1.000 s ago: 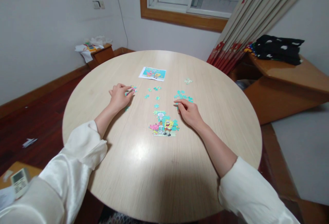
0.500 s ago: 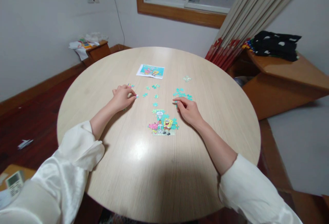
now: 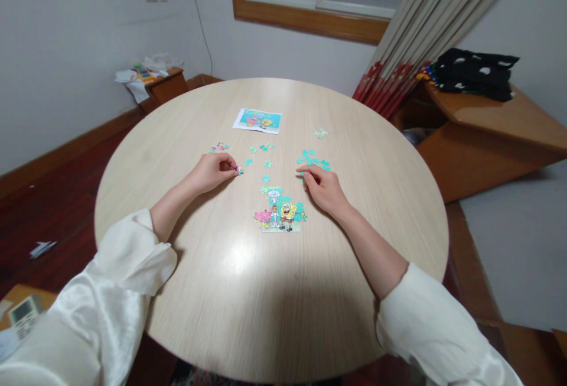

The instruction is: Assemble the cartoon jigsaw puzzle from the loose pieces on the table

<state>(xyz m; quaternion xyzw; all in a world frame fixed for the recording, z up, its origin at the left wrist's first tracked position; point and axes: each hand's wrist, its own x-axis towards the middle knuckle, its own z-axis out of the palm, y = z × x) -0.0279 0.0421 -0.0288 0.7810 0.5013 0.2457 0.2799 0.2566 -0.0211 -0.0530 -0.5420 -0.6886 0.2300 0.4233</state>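
Observation:
My left hand is closed in a pinch on a small puzzle piece with pink, white and blue on it, just over the table left of the loose pieces. My right hand hovers by a cluster of loose teal puzzle pieces; its index finger stretches forward with the thumb apart below it, and no piece shows between them. Nearer me lies the partly joined cartoon puzzle, with a yellow square figure, a pale blue-headed figure and a pink part at its left.
A reference picture lies farther back on the round wooden table. Multicoloured pieces sit behind my left hand, several teal pieces at centre, and pale pieces at back right. A wooden cabinet stands beyond the table's right.
My left hand has shifted slightly right and toward me with the pinched piece, uncovering the multicoloured pieces behind it. My right hand stays nearly in place. The view has moved slightly.

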